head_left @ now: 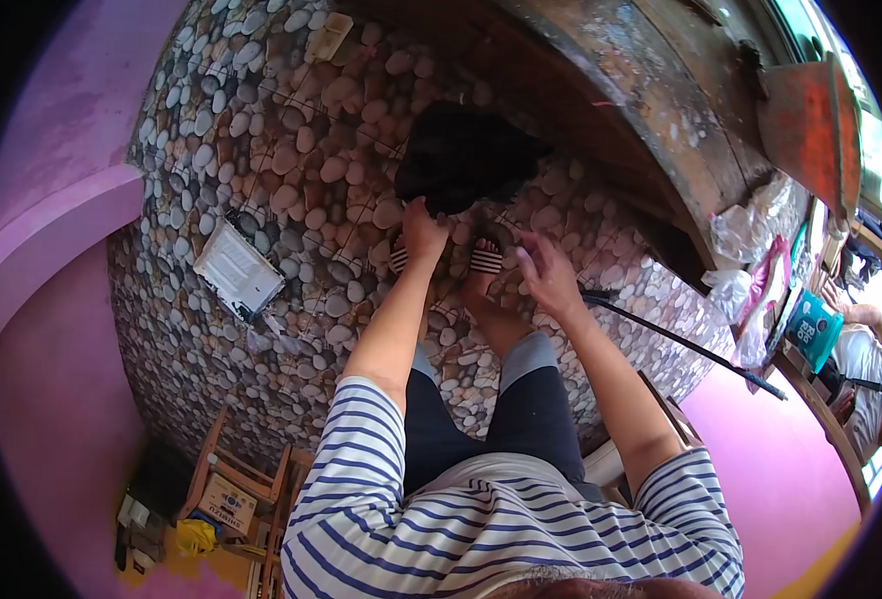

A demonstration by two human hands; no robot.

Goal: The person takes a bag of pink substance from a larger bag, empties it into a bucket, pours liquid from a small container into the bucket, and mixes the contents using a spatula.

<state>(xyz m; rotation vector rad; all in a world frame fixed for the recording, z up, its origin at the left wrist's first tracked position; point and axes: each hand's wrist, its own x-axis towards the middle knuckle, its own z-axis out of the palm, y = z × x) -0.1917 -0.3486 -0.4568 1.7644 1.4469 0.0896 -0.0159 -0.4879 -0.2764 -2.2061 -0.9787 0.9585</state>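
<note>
A limp black bundle [466, 155], cloth or a bag, hangs or lies just in front of my feet above the pebble-patterned floor. My left hand [426, 235] is closed on its near edge; the fingertips are partly hidden against the dark material. To the right, my right hand [551, 278] is held in the air with its fingers apart and nothing in it. Below the hands are my feet in striped sandals [486, 258].
A white tray-like piece [238, 272] lies on the floor at left. A worn wooden table [660, 90] edges the upper right, with plastic bags [760, 222] beside it. A black rod [685, 344] slants near my right arm. Another person [865, 369] sits at far right.
</note>
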